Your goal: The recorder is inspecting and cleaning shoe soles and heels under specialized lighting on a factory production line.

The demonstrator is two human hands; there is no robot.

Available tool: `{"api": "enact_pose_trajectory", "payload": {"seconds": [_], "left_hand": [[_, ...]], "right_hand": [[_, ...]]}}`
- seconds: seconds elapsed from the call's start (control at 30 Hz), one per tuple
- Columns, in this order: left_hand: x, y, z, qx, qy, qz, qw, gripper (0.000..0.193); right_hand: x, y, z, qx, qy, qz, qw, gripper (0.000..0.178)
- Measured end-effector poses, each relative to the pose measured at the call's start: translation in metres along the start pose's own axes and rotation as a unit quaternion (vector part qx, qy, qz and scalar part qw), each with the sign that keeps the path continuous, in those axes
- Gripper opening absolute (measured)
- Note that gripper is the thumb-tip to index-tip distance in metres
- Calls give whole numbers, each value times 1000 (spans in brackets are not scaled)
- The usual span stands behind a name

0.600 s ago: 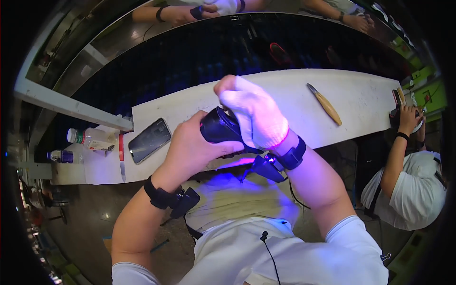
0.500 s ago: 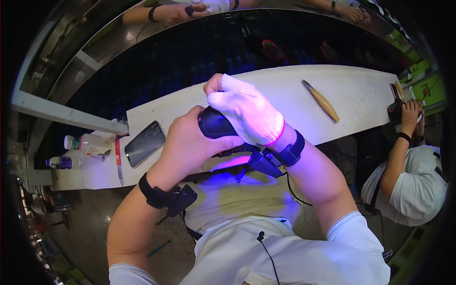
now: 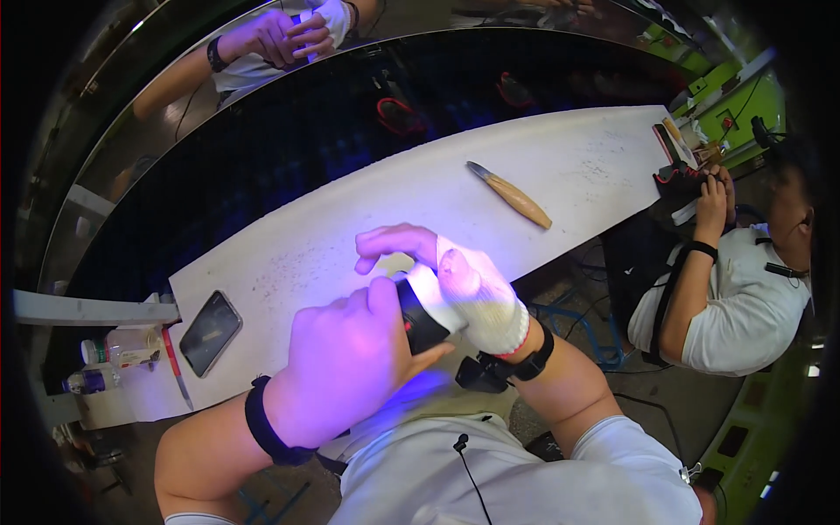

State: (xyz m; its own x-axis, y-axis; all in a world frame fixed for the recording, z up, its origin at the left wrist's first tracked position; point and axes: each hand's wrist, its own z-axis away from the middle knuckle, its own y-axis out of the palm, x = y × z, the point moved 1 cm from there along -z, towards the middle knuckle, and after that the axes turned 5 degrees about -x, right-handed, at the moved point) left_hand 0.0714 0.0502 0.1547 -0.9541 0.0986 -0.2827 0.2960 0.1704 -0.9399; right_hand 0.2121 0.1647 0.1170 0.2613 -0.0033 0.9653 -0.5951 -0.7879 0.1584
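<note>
My left hand [image 3: 346,359], bare, is closed around a black shoe [image 3: 423,322] with a small red mark, held above the near edge of the white-covered table. Most of the shoe is hidden by my hands. My right hand [image 3: 468,293] wears a white glove with bare fingertips. Its bent fingers reach leftward past the shoe, standing clear of my left hand's knuckles, and the palm side lies close against the shoe. Purple light falls on both hands. A wooden-handled knife [image 3: 512,197] lies on the table beyond my right hand.
A phone [image 3: 210,334] lies at the left, beside a red-handled blade [image 3: 178,367] and two bottles [image 3: 131,346]. A dark glossy panel [image 3: 350,131] borders the table's far side. At the right a co-worker [image 3: 726,289] handles a black-and-red shoe [image 3: 678,182].
My view has shifted to the right. The shoe has been turned in my left hand. My right hand's fingers have come off its top and now stretch out past it.
</note>
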Motion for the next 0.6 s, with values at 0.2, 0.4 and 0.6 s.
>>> {"api": "enact_pose_trajectory", "payload": {"seconds": [0.2,0.4,0.6], "left_hand": [[-4,-11,6,-48,155,-24,986,76],[40,-35,56,11,53,183,982,113],[58,25,120,-109,-49,285,951,96]], "right_hand": [[9,0,27,80,-88,153,981,76],[-6,27,59,53,-175,377,908,97],[-57,29,33,161,-49,508,845,90]]}}
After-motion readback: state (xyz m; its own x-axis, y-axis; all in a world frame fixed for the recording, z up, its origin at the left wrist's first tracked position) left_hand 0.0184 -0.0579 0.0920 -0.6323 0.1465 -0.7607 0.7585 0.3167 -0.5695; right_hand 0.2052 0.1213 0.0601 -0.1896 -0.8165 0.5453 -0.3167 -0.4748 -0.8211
